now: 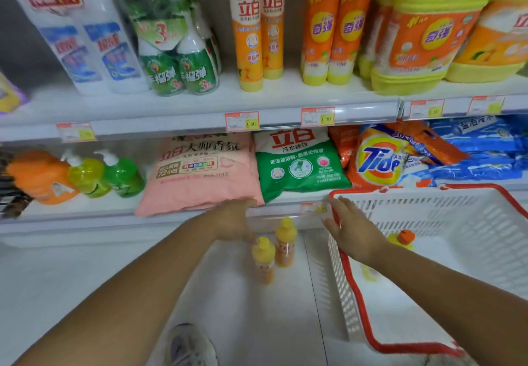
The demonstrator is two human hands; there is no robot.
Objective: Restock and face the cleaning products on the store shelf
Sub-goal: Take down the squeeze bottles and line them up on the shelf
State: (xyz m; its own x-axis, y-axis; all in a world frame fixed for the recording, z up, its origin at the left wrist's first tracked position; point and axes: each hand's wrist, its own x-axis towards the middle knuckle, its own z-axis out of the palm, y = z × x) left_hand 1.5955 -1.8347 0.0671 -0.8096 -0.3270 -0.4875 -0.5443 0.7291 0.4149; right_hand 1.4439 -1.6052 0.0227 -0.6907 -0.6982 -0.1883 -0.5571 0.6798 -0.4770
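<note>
Two small orange bottles with yellow caps [264, 260] [285, 242] stand upright on the white floor below the bottom shelf. My left hand [233, 221] hovers just above and left of them, fingers spread, holding nothing. My right hand [351, 228] rests open on the near left rim of a white basket with red trim [357, 305]. Inside the basket lies another bottle with an orange cap [403, 238]. On the upper shelf stand two tall orange bottles of the same brand [248, 31].
The upper shelf [200, 108] holds white, green and orange detergent bottles. On the lower shelf lie a pink bag [197, 177], a green bag [297, 162], a Tide bag [380, 159] and blue packs. My shoe [188, 345] shows at the bottom.
</note>
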